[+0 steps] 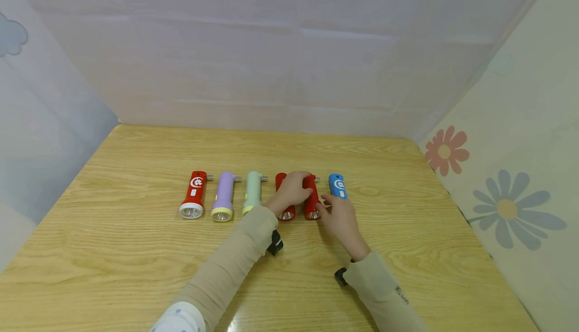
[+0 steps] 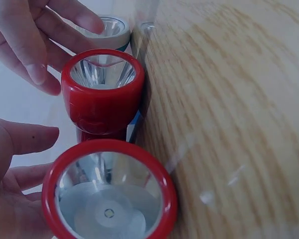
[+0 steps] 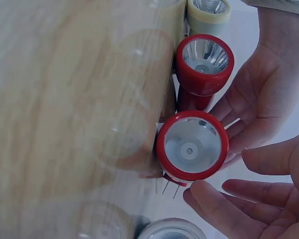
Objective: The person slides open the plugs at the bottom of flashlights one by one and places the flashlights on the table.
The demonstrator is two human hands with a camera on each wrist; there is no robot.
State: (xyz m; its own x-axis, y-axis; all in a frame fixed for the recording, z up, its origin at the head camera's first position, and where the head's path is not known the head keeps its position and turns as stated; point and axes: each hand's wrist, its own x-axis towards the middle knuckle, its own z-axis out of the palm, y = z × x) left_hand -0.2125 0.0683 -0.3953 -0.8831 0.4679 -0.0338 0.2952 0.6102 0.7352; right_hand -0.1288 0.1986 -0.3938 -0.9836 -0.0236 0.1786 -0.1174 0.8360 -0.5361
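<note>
Several flashlights lie side by side on a wooden table. My left hand (image 1: 294, 188) reaches over one red flashlight (image 1: 286, 216), its fingertips at the upper part of a second red flashlight (image 1: 312, 204). In the left wrist view, the thumb (image 2: 35, 138) and fingers of that hand are spread apart, partly hidden behind a lamp head. My right hand (image 1: 340, 220) is beside the second red flashlight's lens end, with fingertips right at its red rim in the right wrist view. The right thumb and fingers are parted. A blue flashlight (image 1: 337, 185) lies just right, its lens end hidden by the right hand.
Left of the hands lie a green flashlight (image 1: 253, 189) with a yellow rim, a purple one (image 1: 224, 189) and a red one with a white rim (image 1: 194, 191). Metal plug prongs stick out near several tail ends. Patterned cloth (image 1: 289, 71) borders the table (image 1: 149, 266).
</note>
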